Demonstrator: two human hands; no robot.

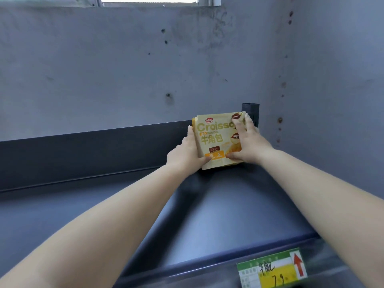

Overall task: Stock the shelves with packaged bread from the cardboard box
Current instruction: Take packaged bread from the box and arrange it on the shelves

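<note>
Nearest to you, on the front lip of the shelf (207,235), sits a green-and-yellow price tag (272,270) with a red arrow pointing up and handwritten figures that are partly blurred. Your two bare forearms reach over that lip and across the dark blue-grey shelf surface toward its far right corner. Between your hands stands the croissant packet (216,142), a pale yellow bag with "Croiss…" in large letters, Chinese characters beneath, and an orange panel near its bottom edge. It stands upright on its lower edge on the shelf, its printed face toward you, close to the low dark back rail (93,150) and just in front of the dark upright post (251,110) at the corner. Your left hand (187,154) holds the packet's left side, fingers running up along that edge and thumb pressed on the front near the orange panel. Your right hand (249,142) grips the right side, fingers spread over the upper right front of the bag and thumb resting on the lower front, so both hands are closed around the packet rather than hanging loose. Behind the rail rises a grey, pitted wall (124,69), meeting a second wall on the right, and a strip of window (148,0) runs along the top
</note>
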